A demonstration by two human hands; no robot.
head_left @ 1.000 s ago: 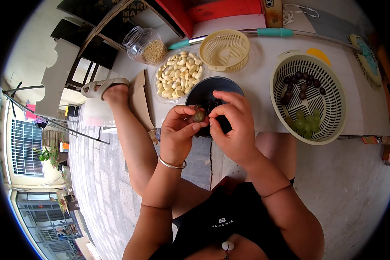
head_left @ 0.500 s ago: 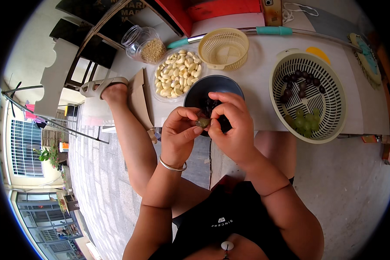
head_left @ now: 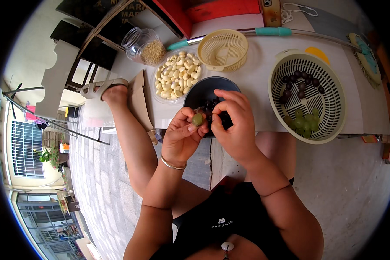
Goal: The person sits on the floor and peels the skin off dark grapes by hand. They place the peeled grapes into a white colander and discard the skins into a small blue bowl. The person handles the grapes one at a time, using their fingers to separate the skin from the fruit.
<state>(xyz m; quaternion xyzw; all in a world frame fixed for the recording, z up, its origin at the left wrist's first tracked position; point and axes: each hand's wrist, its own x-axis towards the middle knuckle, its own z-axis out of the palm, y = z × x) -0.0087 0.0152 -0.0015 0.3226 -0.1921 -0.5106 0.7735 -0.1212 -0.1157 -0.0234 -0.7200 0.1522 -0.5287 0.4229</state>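
At the table's (head_left: 262,86) near edge a dark bowl (head_left: 202,89) is sitting; over its rim my right hand (head_left: 236,123) is curling, closed or not I can't tell, my left hand (head_left: 180,134) pinching a greenish grape (head_left: 197,119), probably soft, slippery, best held lightly by its sides.

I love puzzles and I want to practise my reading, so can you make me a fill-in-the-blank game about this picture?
1. The left hand pinches a small round fruit whose colour is ____.
2. A silver bracelet goes around the person's ____ wrist.
3. In the picture, the big basket stands to the ____ of the small cream basket.

Missing words: green; left; right.
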